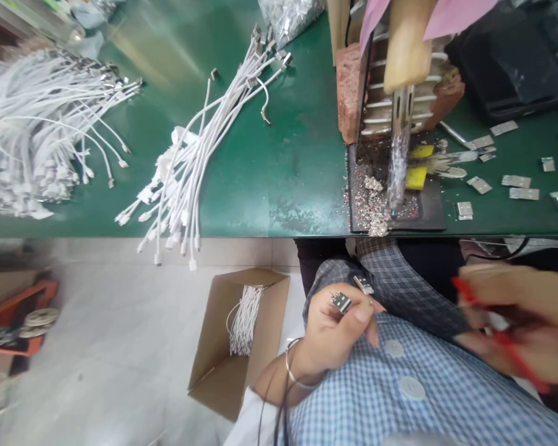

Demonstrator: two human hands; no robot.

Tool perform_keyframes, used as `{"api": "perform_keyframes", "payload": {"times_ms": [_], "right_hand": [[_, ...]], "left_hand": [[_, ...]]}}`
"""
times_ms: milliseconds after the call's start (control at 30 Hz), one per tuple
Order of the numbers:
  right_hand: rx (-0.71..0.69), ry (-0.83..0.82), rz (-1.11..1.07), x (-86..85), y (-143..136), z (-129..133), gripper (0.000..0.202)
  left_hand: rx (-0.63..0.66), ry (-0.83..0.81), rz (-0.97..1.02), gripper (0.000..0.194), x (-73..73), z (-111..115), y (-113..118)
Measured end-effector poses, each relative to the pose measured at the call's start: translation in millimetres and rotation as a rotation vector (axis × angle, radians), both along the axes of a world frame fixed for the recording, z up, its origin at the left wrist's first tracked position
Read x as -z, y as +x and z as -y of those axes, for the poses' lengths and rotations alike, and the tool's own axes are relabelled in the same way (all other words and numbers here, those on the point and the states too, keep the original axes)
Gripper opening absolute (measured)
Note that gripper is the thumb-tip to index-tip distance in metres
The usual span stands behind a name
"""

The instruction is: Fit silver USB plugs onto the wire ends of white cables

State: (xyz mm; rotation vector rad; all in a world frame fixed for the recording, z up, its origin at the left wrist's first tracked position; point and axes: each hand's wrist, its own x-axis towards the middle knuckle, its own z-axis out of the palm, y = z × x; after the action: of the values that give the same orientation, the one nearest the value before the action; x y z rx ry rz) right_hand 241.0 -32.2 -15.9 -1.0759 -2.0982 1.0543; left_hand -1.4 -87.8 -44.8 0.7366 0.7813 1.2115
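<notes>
My left hand (337,331) is in front of my checked apron, its fingers closed on USB plugs. One metal USB plug (341,302) sticks up between thumb and fingers, and a second USB plug (363,285) shows just beyond the fingertips. Thin black cables (283,396) hang by the wrist; whether they join the plugs I cannot make out. Off to the right, my right hand (525,316) is smeared by motion and closed around a red-handled tool (516,356), whose working end is too blurred to name.
On the green table (307,155) lie white USB cables (204,148) and a bigger cable pile (41,130). A soldering iron (402,136) stands over a solder-spattered black plate (428,214), with metal plug shells (516,181) beside it. A cardboard box (270,328) on the floor holds white cables.
</notes>
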Motion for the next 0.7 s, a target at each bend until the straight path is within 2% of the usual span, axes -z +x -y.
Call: {"api": "perform_keyframes", "payload": {"times_ms": [33,100,167,333,700], "right_hand": [[-0.119,0.055,-0.017,1.5,-13,2,0.021],[-0.157,0.156,-0.036,6.5,-33,5,0.023],[-0.146,0.189,0.026,12.6,-43,8,0.024],[-0.133,0.223,0.087,22.6,-42,9,0.023],[-0.173,0.198,0.052,24.9,-47,8,0.023]], "left_hand": [[0.014,-0.010,0.018,0.022,0.0,0,0],[0.040,-0.036,0.036,0.026,-0.7,1,-1],[0.062,-0.052,0.042,0.027,-1.8,2,-2],[0.092,-0.061,0.053,0.027,-3.2,4,-3],[0.119,-0.090,0.097,0.027,-1.0,6,-4]]}}
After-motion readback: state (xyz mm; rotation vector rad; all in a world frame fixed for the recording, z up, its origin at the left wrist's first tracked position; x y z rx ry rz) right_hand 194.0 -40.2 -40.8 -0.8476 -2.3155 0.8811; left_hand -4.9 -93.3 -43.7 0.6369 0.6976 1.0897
